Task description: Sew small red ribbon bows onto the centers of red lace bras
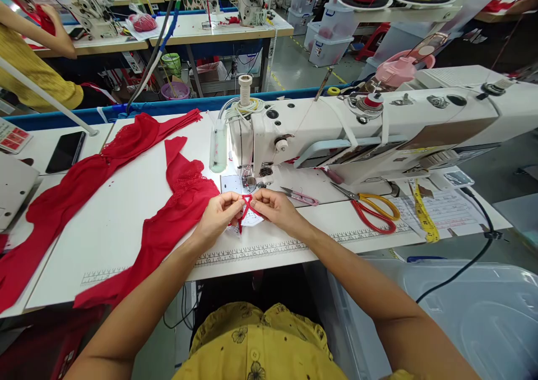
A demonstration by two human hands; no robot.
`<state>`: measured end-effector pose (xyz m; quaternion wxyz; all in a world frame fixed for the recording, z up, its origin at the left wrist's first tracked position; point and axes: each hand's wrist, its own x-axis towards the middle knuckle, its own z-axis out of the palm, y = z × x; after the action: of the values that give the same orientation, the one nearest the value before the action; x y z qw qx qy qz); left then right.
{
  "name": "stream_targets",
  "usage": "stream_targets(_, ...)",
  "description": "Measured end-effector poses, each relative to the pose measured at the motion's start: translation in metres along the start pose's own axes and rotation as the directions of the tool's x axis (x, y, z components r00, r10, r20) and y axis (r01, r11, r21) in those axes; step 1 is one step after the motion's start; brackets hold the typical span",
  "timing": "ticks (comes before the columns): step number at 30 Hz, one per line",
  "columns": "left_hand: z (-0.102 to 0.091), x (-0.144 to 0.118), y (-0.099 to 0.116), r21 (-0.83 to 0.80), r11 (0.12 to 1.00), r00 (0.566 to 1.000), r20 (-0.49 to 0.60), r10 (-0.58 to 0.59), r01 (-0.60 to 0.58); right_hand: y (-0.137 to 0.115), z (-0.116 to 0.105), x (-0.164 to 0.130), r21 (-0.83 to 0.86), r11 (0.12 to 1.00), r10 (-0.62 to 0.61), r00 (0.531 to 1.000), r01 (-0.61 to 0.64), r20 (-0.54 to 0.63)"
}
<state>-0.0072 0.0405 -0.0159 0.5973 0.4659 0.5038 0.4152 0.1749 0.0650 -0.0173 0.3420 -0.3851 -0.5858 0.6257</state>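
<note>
Head view is showing a thin red strap point(247, 205) being pinched near the table's front edge, just before the sewing machine point(336, 133); left hand point(218, 214) and right hand point(275, 207) are both closing fingertips on it; red fabric point(176, 212) is lying beside the left hand; scissors point(372, 206) are resting toward the right edge.

Bright, even overhead light is flooding the scene; the sewing machine lamp point(218, 147) is glowing, whitening the counter point(126, 212) nearby. Shadows are staying soft. Wide-angle distortion is bending edges; far background is softening slightly.
</note>
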Motion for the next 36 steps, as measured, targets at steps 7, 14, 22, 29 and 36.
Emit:
stream_targets(7,0.0004,0.0012,0.0008,0.001,1.000,1.000,0.000,0.000,0.000,-0.0013,0.0008,-0.0001,0.007,1.000,0.012,1.000,-0.012,-0.009)
stream_targets(14,-0.0002,0.0015,-0.0003,0.014,1.000,1.000,-0.002,0.000,0.000,-0.0004,0.0006,0.0000,0.015,1.000,0.012,1.000,-0.012,-0.003)
stream_targets(22,-0.0005,0.0009,0.0015,-0.005,1.000,1.000,0.006,0.001,-0.001,-0.0002,0.0000,0.0004,0.009,1.000,0.017,1.000,-0.017,-0.003)
stream_targets(29,-0.0014,0.0010,-0.0008,-0.013,1.000,1.000,0.017,0.010,-0.009,-0.0019,0.0007,-0.0005,0.011,1.000,0.010,1.000,-0.010,-0.005)
stream_targets(36,-0.0014,0.0016,-0.0012,-0.016,1.000,1.000,0.022,0.021,-0.021,-0.0034,0.0020,-0.0012,0.018,1.000,0.019,1.000,-0.019,-0.009)
